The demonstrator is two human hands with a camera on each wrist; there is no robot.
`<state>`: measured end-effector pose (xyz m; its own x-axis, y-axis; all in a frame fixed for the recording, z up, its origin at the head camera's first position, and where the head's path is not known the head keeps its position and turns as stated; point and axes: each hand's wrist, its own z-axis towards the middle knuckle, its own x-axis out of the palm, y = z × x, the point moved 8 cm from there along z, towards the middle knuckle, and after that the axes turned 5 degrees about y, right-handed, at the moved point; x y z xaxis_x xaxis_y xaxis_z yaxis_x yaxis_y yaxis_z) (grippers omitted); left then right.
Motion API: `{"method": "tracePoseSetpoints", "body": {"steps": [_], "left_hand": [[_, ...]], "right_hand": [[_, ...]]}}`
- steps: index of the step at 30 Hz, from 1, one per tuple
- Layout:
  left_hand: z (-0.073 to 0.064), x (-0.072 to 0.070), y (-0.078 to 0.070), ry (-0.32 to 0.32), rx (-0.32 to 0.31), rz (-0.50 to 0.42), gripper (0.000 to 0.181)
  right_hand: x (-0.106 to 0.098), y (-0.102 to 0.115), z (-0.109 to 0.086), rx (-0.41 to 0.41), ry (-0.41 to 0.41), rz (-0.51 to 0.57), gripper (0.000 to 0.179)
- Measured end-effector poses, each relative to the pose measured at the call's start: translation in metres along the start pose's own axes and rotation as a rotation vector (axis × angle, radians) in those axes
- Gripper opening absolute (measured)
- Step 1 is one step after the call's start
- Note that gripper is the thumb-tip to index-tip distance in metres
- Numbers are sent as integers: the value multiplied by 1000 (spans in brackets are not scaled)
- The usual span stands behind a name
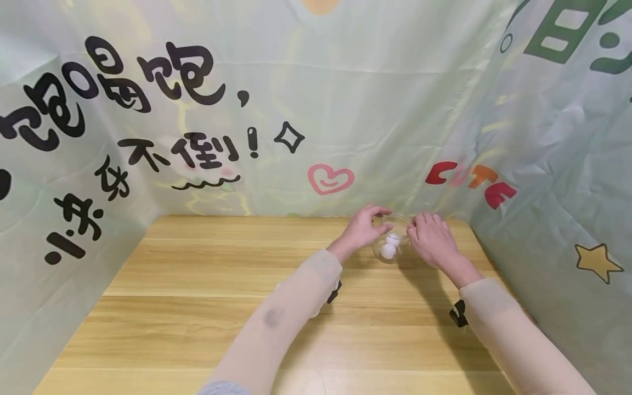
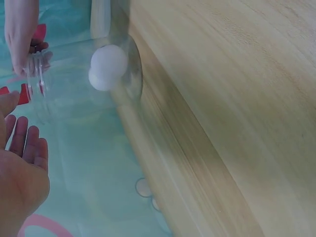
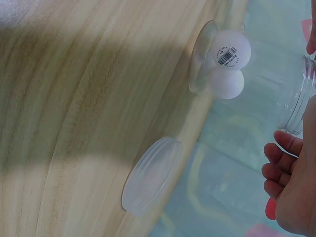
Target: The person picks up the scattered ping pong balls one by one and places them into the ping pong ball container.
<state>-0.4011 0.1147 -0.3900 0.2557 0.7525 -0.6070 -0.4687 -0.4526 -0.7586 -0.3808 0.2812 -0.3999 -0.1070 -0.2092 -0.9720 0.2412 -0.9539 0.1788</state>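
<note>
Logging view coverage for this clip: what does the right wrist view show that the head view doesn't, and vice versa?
Only the right wrist view shows the translucent lid on the table and the dark print on one white ball.

Only the head view shows the left sleeve, the right sleeve and the yellow star on the backdrop.

Both show the table, the clear jar, the two white balls inside it and the right hand near its mouth.

Two white balls (image 3: 230, 61) lie inside a clear cylindrical jar (image 2: 74, 81) near the wooden counter's (image 1: 212, 274) far edge; a round translucent lid (image 3: 152, 176) lies to its right; behind hangs a pale-green fabric drape (image 1: 375, 120).
</note>
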Motion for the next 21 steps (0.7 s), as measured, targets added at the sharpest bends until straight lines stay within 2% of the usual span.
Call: {"method": "tracePoseSetpoints", "body": {"steps": [8,15,21], "left_hand": [[-10,-13,-9,-19,65,-59,40],[-23,-33,-17,-55,100,-111,40],[-37,-51,-17,-89,130,-146,39]], "right_hand": [[-1,1,0,-3,-8,8,35],[-2,1,0,3,-7,16,37],[-1,1,-2,7,-2,19,38]]}}
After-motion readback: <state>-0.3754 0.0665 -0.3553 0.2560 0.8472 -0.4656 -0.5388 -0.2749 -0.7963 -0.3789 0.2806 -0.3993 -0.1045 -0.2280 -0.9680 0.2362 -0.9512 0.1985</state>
